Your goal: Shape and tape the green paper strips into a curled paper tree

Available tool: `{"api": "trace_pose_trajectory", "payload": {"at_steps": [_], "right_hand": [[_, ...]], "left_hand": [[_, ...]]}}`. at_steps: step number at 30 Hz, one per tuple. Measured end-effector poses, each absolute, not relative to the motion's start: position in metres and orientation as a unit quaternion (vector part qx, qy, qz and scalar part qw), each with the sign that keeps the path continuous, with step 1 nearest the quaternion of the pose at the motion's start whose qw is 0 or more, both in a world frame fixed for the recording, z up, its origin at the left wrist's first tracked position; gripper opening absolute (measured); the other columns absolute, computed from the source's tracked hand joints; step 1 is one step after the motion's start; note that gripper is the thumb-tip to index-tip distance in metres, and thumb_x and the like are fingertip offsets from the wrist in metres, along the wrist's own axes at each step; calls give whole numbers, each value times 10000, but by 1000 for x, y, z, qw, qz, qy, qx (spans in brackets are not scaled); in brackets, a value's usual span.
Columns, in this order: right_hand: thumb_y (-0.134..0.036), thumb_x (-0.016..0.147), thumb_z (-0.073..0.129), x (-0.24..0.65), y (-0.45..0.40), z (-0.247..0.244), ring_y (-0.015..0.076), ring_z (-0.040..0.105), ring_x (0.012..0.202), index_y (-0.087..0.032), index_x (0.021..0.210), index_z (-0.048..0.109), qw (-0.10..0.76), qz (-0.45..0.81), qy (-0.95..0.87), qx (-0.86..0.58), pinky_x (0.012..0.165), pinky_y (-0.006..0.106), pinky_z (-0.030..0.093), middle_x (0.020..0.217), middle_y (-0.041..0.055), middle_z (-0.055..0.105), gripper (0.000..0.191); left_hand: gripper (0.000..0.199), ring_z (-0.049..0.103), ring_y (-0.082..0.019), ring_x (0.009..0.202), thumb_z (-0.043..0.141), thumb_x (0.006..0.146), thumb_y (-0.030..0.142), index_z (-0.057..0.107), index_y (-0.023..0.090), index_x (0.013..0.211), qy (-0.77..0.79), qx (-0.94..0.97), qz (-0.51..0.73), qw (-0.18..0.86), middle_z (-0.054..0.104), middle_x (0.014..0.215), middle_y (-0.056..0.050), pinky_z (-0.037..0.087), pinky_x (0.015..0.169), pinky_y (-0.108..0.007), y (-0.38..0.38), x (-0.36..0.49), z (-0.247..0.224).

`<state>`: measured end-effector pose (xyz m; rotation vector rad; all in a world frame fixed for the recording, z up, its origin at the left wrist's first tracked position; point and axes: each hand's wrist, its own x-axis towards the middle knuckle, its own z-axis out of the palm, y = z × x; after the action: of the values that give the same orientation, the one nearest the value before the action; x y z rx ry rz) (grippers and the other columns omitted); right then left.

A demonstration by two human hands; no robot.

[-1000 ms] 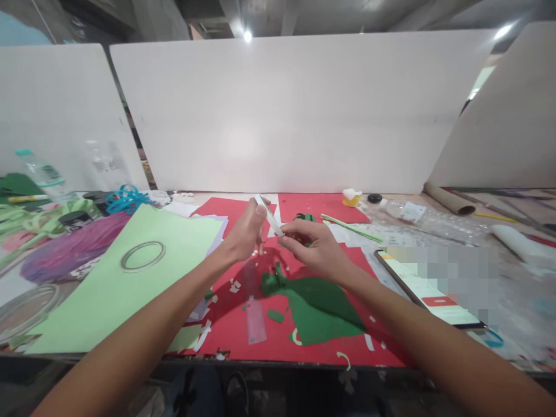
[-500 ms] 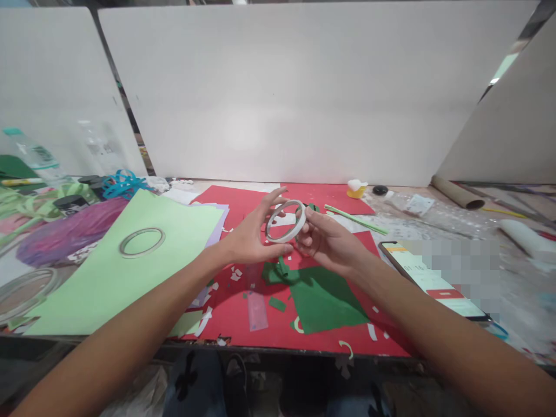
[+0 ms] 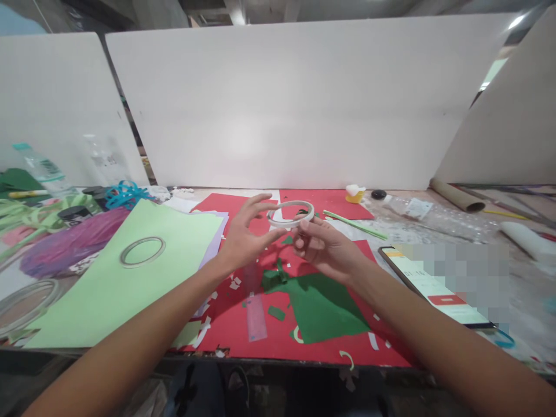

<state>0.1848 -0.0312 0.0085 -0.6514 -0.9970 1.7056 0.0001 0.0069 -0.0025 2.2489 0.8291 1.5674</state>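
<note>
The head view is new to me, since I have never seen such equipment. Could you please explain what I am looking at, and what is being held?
There is no machine here. One camera, worn on a person's head, looks forward and down, so the arms reach in from the bottom corners.

The right hand holds a thin white ring, perhaps a roll of tape. The left hand is open beside it; I cannot tell whether its fingers touch the ring.

Below the hands lies red paper, bearing a dark green sheet and small scraps. On the left, a second ring lies flat on light green paper. On the right is a phone, its screen partly blurred out.
</note>
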Motion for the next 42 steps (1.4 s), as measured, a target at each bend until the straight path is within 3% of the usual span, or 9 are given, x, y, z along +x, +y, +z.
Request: {"api": "trace_pose_trajectory", "payload": {"at_steps": [5,8,10,13,18,24,30,36,42], "right_hand": [[-444,737,735,184,-30,6,80,492,512,-193,755,585,483,658,-459,-350,459,223,380,676,-24,582,293],[-519,807,642,186,-29,4,71,369,431,-206,686,483,529,467,-559,-435,422,229,294,537,-69,435,371],[-482,826,634,189,-30,6,82,380,460,-219,808,544,541,329,-626,-456,452,234,310,550,-75,416,279],[-420,864,594,191,-34,10,97,390,487,-222,984,621,463,239,-724,-453,479,251,309,558,-59,443,233],[-383,858,616,187,-35,9,90,289,472,-204,683,625,448,178,-767,-424,470,268,247,504,-55,358,251],[-286,779,714,184,-37,7,103,390,530,-212,717,685,495,118,-760,-405,494,263,309,628,-17,483,101],[-234,829,648,183,-42,1,117,522,609,-204,736,656,464,111,-790,-386,528,255,382,750,25,594,98],[-250,860,613,185,-42,-6,125,542,617,-203,730,632,440,41,-820,-363,542,263,398,757,33,614,139],[-253,870,591,183,-44,-5,122,531,605,-201,695,582,437,25,-823,-363,558,266,404,724,26,587,183]], "left_hand": [[114,638,-196,991,689,828,244,696,235,942,249,778,577,12,693,1074,-64,506,892,-412,8,-2,-1],[120,640,-183,927,676,840,227,696,230,959,243,789,564,-12,706,1002,-55,512,842,-387,11,-7,0],[114,632,-180,902,664,850,227,695,234,960,227,809,541,-24,706,976,-49,511,814,-373,13,-10,1],[126,619,-181,901,653,859,242,693,254,978,207,825,525,-30,695,989,-46,509,794,-368,13,-10,2],[179,618,-200,959,640,864,240,677,294,1030,232,808,540,-48,673,1056,-49,515,806,-390,9,-5,2],[266,639,-193,1026,622,872,207,652,295,1121,202,812,547,-23,683,1135,-54,542,846,-384,7,-3,0],[445,619,-227,1150,709,805,287,599,250,1235,230,815,521,107,655,1247,-83,530,964,-412,0,-1,-1],[283,667,-227,1075,717,799,307,682,265,1076,251,797,518,184,702,1166,-41,549,955,-437,-1,-1,4],[238,670,-213,1068,662,835,256,684,257,1072,236,805,527,139,708,1150,-46,558,937,-424,-2,0,3]]}}
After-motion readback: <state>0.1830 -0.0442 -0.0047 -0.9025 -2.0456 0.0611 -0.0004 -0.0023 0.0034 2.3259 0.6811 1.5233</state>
